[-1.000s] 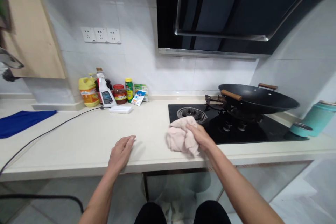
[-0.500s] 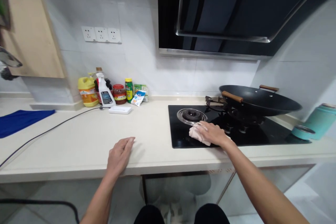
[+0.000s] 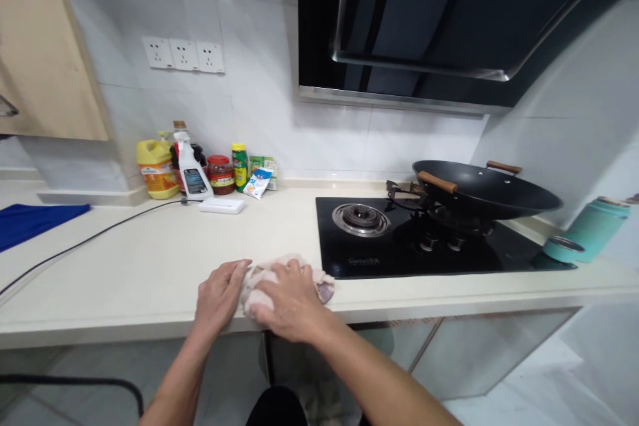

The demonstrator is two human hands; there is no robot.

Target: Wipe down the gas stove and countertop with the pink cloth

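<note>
My right hand (image 3: pixel 289 299) grips a crumpled, pale pink cloth (image 3: pixel 264 276) and presses it on the cream countertop near the front edge. A darker corner of the cloth sticks out on the right, close to the stove's front left corner. Just left of the cloth, my left hand (image 3: pixel 219 293) lies on the counter with its fingers stretched out and nothing in it. Whether its thumb side touches the cloth I cannot tell. The black glass gas stove (image 3: pixel 349 253) has its left burner (image 3: pixel 360 218) exposed.
A black wok (image 3: pixel 489 193) with wooden handles sits on the right burner. A teal container (image 3: pixel 599 229) stands at far right. Along the wall are a yellow jug (image 3: pixel 156 170), a spray bottle (image 3: pixel 194 170) and jars. A cable (image 3: pixel 100 238) crosses the counter; a range hood (image 3: pixel 399 26) hangs above.
My right hand has moved the cloth left, off the stove glass and onto the counter beside my left hand. My left hand has barely moved. The view has shifted slightly.
</note>
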